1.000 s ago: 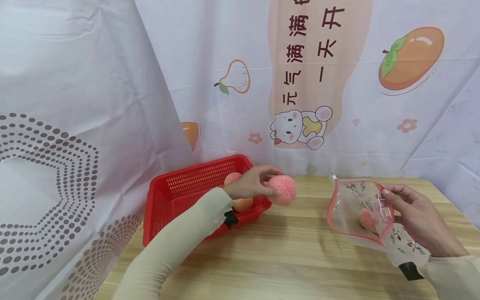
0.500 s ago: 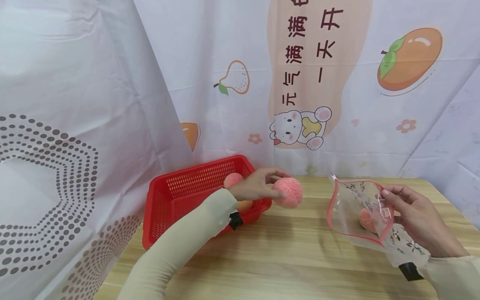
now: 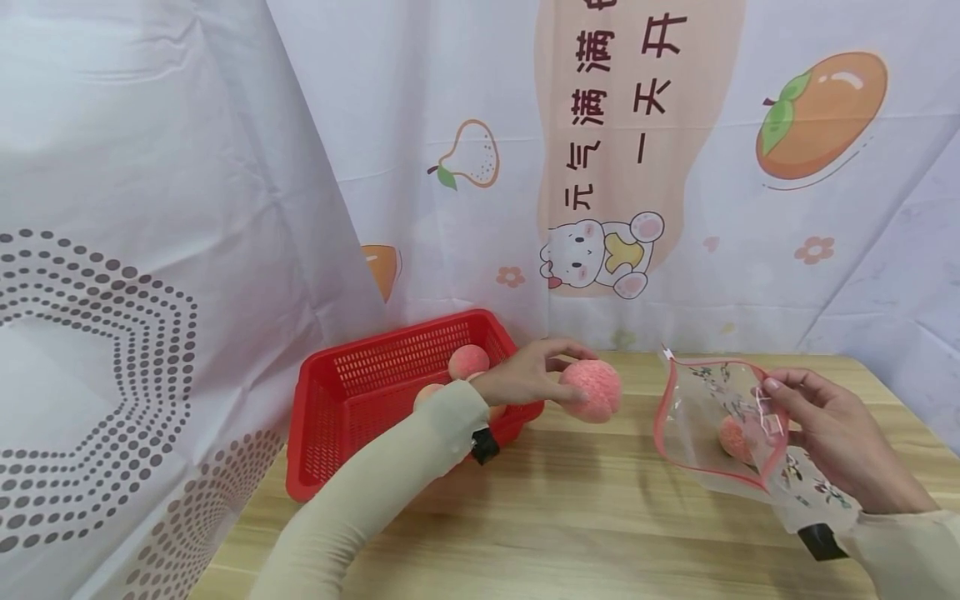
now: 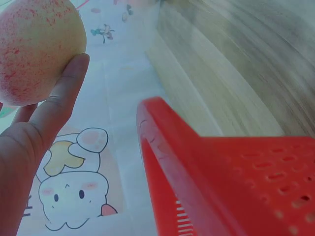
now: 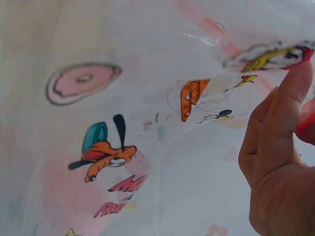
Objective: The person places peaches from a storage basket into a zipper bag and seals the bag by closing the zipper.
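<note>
Since a second ago my left hand [image 3: 528, 375] has moved rightward, carrying the peach [image 3: 592, 390] farther from the basket [image 3: 405, 354] and closer to the bag [image 3: 688, 433]. It now hangs between the two, nearer the basket, with my fingers and thumb gripping its sides. With my sleeve [image 3: 397, 467] shifted too, one more of the peaches [image 3: 468, 361] in the basket shows. My right hand [image 3: 840, 437], well apart from the left, stays as it was, pinching the bag's rim so the mouth gapes; a second peach [image 3: 735, 438] lies inside.

The peach is round and mottled pink, paler and yellowish on the side my wrist view shows. The basket is red plastic, oblong, with slotted walls. The bag is clear film with cartoon prints and red edging. The table [image 3: 570, 517] has pale, streaky wood grain.
</note>
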`<state>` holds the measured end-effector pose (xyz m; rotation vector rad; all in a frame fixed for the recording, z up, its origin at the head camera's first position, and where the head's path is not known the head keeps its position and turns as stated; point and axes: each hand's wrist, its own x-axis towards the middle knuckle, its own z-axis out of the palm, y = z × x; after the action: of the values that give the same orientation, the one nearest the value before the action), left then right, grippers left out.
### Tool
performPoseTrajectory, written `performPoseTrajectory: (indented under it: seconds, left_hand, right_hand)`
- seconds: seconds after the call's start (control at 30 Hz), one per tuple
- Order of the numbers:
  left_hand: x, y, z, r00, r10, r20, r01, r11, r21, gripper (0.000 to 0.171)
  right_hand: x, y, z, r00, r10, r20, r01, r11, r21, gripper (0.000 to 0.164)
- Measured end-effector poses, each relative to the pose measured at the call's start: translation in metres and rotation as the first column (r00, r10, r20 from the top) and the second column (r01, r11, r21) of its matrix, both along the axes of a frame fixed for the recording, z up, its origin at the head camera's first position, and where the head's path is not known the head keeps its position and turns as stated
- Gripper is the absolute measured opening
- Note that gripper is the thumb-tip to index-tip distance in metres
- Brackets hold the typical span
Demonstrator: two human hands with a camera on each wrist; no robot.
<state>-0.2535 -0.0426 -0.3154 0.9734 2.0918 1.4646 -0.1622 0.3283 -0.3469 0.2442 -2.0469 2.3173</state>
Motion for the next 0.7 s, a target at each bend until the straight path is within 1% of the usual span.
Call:
performPoseTrajectory:
  seconds: [0.23, 0.33, 0.4, 0.57, 0.7]
  left_hand:
    - [0.002, 0.007, 0.001, 1.0, -0.003, 0.013, 0.003, 1.0, 0.007, 0.053]
    - [0.002, 0.01, 0.002, 1.0, -0.018, 0.022, 0.018, 1.0, 0.016, 0.055]
    - [0.002, 0.012, 0.002, 0.999, -0.032, 0.013, 0.031, 0.999, 0.027, 0.055]
    - [0.003, 0.017, -0.001, 0.998, -0.06, 0.002, 0.06, 0.997, 0.05, 0.055]
    - [0.004, 0.02, -0.003, 0.998, -0.06, 0.023, 0.059, 0.997, 0.043, 0.054]
  right_hand:
    - [-0.001, 0.002, -0.002, 1.0, 0.005, -0.002, -0.005, 1.0, 0.02, 0.018]
    - [0.0, 0.0, -0.001, 1.0, -0.008, -0.005, 0.008, 1.0, 0.026, 0.019]
    - [-0.001, -0.001, -0.001, 1.0, -0.017, -0.006, 0.017, 0.999, 0.04, 0.018]
    - [-0.002, -0.002, 0.0, 1.0, -0.015, -0.011, 0.016, 0.998, 0.059, 0.017]
    - [-0.002, -0.003, 0.001, 1.0, -0.018, -0.01, 0.018, 0.998, 0.056, 0.016]
